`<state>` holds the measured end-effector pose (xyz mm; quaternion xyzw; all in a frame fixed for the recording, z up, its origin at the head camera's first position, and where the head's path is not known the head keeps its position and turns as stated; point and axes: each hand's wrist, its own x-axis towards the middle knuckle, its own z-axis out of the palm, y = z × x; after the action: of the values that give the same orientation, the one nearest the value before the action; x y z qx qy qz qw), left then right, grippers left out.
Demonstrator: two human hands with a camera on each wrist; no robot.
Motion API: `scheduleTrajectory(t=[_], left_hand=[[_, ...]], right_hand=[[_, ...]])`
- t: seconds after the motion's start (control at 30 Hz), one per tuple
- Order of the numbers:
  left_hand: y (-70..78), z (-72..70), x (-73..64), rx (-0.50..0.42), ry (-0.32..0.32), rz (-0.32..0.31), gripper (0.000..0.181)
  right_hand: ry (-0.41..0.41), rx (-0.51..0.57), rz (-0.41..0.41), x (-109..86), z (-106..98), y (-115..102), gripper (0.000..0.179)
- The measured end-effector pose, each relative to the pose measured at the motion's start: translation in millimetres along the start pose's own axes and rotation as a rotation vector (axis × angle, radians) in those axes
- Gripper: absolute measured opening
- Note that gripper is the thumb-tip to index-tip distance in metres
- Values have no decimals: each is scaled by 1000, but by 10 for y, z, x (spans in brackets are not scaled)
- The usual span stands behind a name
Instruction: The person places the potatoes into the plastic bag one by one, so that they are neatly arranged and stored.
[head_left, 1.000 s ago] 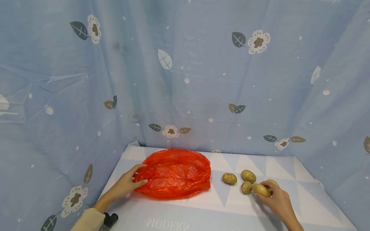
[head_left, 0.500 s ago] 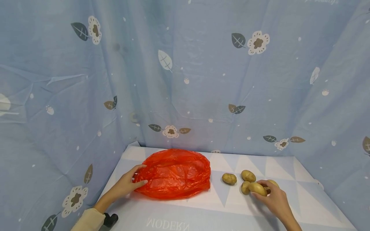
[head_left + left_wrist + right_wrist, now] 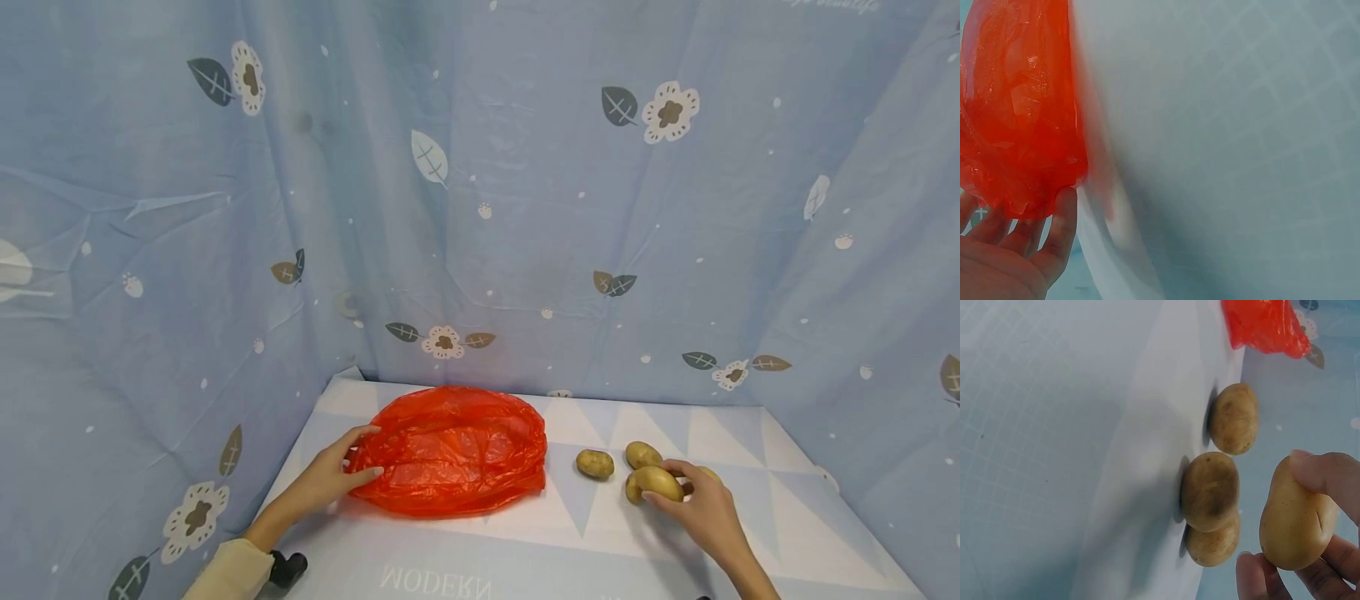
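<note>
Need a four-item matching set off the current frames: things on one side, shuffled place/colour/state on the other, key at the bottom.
Things
1. plastic bag
2. left hand
3. right hand
4. potato nearest the bag

Place, colour or state
A. holding a potato
B. lying apart from the other potatoes
C. red and wrinkled
D. touching the plastic bag

Pairs: 1-C, 2-D, 3-A, 4-B

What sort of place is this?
Probably a makeshift recording booth: blue flower-printed curtains hang on three sides of a white-and-blue patterned tabletop holding a crinkled red plastic bag and oval yellow-brown potatoes.
</note>
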<state>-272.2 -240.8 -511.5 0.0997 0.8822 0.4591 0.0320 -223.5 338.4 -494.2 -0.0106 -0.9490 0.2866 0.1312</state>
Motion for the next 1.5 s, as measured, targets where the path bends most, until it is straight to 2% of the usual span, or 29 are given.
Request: scheduleTrajectory(t=[0.27, 0.6, 0.7, 1.07, 1.5], left_hand=[[-15, 10, 10, -10, 5, -7, 69], [-8, 26, -11, -20, 1, -22, 68], [-5, 28, -10, -24, -8, -28, 68], [8, 23, 16, -9, 3, -34, 68], [6, 30, 6, -8, 7, -37, 66]], right_hand=[[63, -1, -74, 39, 59, -55, 58], [-38, 68, -13, 71, 83, -167, 63], [-41, 65, -8, 80, 96, -192, 64], [-10, 73, -58, 228, 172, -365, 53], [10, 120, -146, 316, 281, -552, 52]])
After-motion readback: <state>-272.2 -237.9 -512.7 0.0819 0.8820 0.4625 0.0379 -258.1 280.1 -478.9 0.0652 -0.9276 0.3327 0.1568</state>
